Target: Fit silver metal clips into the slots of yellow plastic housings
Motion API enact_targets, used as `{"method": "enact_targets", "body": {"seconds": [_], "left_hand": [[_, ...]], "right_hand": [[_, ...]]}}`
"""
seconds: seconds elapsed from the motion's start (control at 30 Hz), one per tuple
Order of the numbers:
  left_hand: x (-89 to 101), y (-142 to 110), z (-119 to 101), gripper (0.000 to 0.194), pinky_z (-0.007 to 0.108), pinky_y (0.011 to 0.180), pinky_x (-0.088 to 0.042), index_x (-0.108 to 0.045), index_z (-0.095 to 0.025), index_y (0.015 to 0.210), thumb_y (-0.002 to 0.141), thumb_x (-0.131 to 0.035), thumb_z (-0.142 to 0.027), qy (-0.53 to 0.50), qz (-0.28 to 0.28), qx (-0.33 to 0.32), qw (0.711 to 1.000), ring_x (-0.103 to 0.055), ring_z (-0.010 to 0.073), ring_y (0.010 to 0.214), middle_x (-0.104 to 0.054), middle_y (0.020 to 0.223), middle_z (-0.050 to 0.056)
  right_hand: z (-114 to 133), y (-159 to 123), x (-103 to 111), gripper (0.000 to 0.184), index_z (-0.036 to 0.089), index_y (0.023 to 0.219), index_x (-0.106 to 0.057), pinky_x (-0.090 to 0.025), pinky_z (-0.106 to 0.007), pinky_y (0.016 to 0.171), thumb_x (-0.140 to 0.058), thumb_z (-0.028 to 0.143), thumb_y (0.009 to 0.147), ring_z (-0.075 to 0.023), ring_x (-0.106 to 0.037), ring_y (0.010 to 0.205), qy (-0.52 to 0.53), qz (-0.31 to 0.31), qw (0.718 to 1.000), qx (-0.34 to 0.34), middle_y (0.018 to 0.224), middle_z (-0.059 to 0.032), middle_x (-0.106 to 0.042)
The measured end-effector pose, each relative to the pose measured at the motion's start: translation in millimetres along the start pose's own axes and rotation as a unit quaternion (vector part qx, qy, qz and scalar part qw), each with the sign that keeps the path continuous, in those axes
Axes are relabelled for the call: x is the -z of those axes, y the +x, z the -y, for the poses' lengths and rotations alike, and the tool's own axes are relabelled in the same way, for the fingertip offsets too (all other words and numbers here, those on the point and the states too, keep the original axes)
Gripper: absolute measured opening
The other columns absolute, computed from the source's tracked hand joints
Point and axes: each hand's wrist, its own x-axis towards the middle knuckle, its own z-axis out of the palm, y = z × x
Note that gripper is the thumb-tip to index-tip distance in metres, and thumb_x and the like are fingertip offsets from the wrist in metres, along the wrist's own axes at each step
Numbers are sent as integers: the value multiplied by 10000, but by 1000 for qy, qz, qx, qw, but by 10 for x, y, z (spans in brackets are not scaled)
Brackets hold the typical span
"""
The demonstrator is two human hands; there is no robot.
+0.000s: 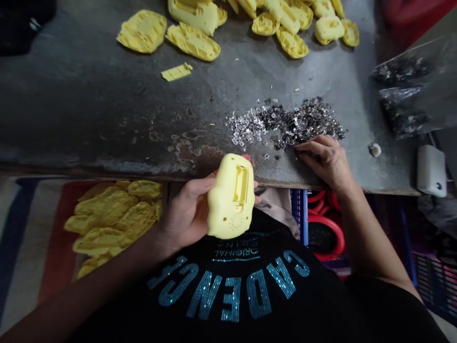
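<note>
A yellow plastic toy casing (pixel 230 197) rests in my left hand (pixel 191 207), whose fingers wrap round it from behind. Its face with a rectangular battery slot, small screw holes and a patch of tiny speaker holes is turned up toward me. My right hand (pixel 326 157) is at the near edge of a pile of small metal contact pieces (pixel 307 121) on the table. Its thumb and fingertips are pinched together there; what lies between them, if anything, is too small to make out.
More yellow casing parts (pixel 193 40) lie along the back of the grey table (pixel 107 105). Clear bags of metal pieces (pixel 403 105) and a white box (pixel 431 170) stand at the right. Below the edge are a heap of yellow shells (pixel 114 214) and red rings (pixel 335 238) in a basket.
</note>
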Motion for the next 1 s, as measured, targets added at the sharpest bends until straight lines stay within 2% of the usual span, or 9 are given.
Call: {"method": "enact_targets", "body": {"seconds": [0.1, 0.2, 0.33, 0.43, 0.5, 0.77, 0.9, 1.0], "left_hand": [[49, 36, 15, 530, 441, 1023, -685, -813, -186, 1419, 975, -759, -470, -12, 30, 24, 999, -866, 362, 1176, -879, 1349, 113], [73, 69, 46, 604, 458, 1016, -686, -773, -194, 1483, 952, -793, -481, -40, 39, 62, 996, -860, 385, 1209, -873, 1361, 153], [35, 99, 100, 692, 468, 1068, -645, -729, -138, 1524, 943, -791, -511, -64, 49, 91, 993, -854, 382, 1211, -878, 1318, 196], [-9, 110, 127, 778, 444, 1034, -639, -733, -112, 1522, 904, -821, -577, -33, 42, 98, 994, -855, 379, 1174, -892, 1261, 194], [-34, 105, 137, 830, 422, 991, -640, -745, -117, 1517, 864, -851, -617, -11, 34, 91, 995, -855, 379, 1157, -905, 1201, 176], [-75, 51, 150, 801, 465, 974, -648, -768, -180, 1510, 855, -847, -635, -11, 48, 75, 996, -853, 407, 1152, -902, 1232, 154], [-94, 37, 153, 802, 483, 976, -657, -757, -182, 1526, 860, -834, -623, -9, 50, 71, 996, -847, 416, 1172, -901, 1227, 152], [-114, 27, 158, 766, 430, 941, -657, -763, -204, 1515, 865, -821, -606, -2, 46, 66, 997, -838, 384, 1204, -900, 1233, 127]], "right_hand": [[24, -15, 34, 163, 315, 1124, -866, -532, -441, 914, -710, 323, 1077, -274, -722, 1001, 22, 3, 1000, -4, 1109, -72, -823], [168, -53, 69, 99, 295, 1031, -837, -532, -415, 867, -745, 317, 1060, -264, -731, 967, 47, -19, 999, -12, 1014, -54, -817], [587, -141, 83, 33, 300, 1040, -803, -564, -396, 858, -828, 322, 1041, -224, -762, 890, 138, -67, 988, 4, 978, -3, -843], [905, -178, 80, 114, 319, 1100, -803, -593, -398, 834, -856, 254, 1023, -213, -784, 864, 210, -71, 973, 56, 985, 15, -856], [1048, -170, 79, 191, 326, 1152, -798, -614, -407, 821, -848, 199, 1018, -221, -797, 885, 220, -67, 969, 92, 1017, 7, -862], [1198, -131, 128, 420, 346, 1332, -767, -642, -466, 841, -818, 88, 1004, -262, -808, 941, 100, -54, 976, 184, 1134, -35, -873], [1259, -159, 170, 406, 332, 1361, -734, -639, -445, 815, -809, 117, 1025, -253, -782, 912, 41, -55, 977, 200, 1132, -46, -869], [1315, -182, 193, 386, 312, 1352, -711, -629, -435, 799, -794, 113, 1032, -252, -758, 893, -4, -56, 975, 213, 1116, -50, -870]]}}
